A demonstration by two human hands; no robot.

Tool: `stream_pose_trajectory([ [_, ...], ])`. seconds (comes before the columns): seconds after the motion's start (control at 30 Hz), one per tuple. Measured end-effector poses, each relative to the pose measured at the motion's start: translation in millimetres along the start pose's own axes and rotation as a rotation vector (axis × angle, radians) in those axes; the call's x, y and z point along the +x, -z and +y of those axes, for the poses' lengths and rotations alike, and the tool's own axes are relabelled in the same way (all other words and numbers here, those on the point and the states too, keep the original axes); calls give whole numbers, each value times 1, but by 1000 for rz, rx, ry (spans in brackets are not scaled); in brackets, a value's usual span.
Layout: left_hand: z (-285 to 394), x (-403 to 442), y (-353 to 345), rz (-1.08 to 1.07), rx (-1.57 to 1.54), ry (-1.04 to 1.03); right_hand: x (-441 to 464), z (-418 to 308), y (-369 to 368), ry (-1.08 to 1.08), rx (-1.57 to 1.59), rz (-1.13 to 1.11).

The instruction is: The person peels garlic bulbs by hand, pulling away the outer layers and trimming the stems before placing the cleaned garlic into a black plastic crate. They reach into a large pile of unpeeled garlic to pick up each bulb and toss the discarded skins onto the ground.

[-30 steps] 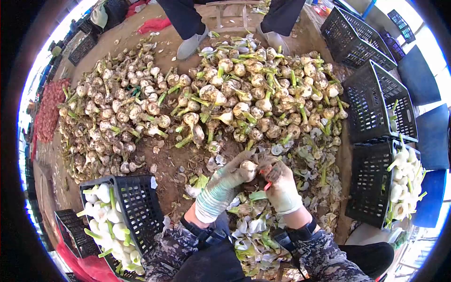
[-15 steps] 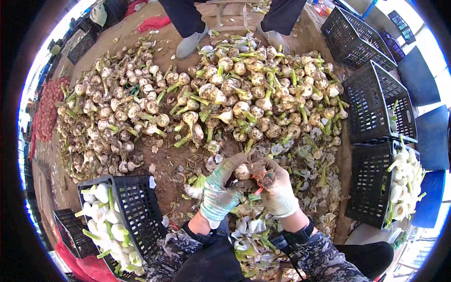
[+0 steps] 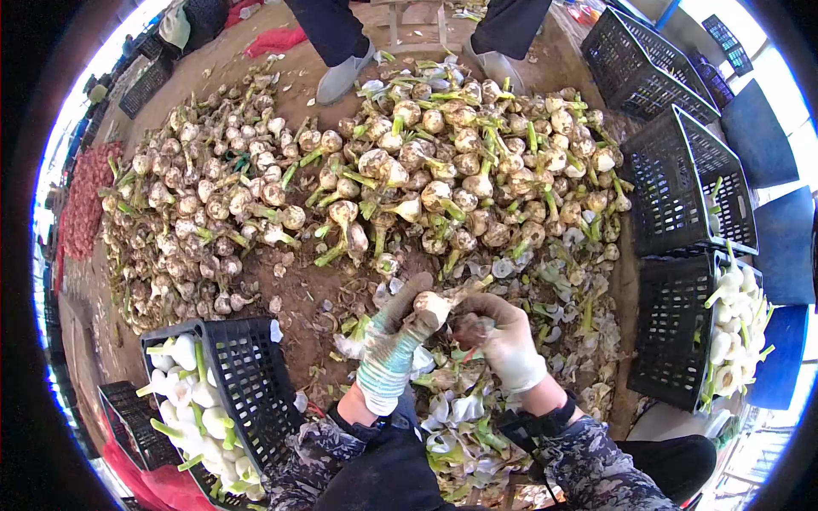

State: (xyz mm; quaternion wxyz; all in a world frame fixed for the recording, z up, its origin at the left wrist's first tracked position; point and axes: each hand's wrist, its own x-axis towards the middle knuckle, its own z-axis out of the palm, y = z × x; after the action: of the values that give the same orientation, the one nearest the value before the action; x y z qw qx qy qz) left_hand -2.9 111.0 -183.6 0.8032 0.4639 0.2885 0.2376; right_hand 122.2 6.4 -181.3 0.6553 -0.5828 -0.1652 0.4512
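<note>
My left hand (image 3: 392, 345), in a dirty striped glove, grips a garlic bulb (image 3: 433, 307) whose stem points right toward my other hand. Close beside it, my right hand (image 3: 509, 345) wears a soiled pale glove and is closed around a small dark reddish thing (image 3: 471, 330), too blurred to name. A bit of red shows below those fingers. Beneath both hands lie loose peeled garlic skins (image 3: 464, 409). Just beyond them spreads a big pile of unpeeled garlic (image 3: 477, 170) with green stems.
A black crate (image 3: 260, 375) of white garlic stands at my left. Along the right side are another filled crate (image 3: 669, 341) and further black crates (image 3: 660, 187). A second garlic heap (image 3: 196, 196) lies left. Opposite, a person's shoes (image 3: 345, 78) rest at the pile's edge.
The garlic bulb in my left hand has tipped up, its stem now showing to the right. My right hand has shifted slightly down and away from the bulb.
</note>
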Motion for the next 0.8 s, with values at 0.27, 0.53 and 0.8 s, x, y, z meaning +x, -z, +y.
stream_pose_trajectory([
  [0.27, -3, 7, -2, -6, 637, -378, 8, 6, -10, -49, 154, -9],
  [0.53, -1, 0, 0, -60, 361, -198, 4, -4, -6, -49, 137, 16],
  [0.8, 8, 0, -4, -88, 437, -326, 4, -5, -3, -93, 264, -30],
])
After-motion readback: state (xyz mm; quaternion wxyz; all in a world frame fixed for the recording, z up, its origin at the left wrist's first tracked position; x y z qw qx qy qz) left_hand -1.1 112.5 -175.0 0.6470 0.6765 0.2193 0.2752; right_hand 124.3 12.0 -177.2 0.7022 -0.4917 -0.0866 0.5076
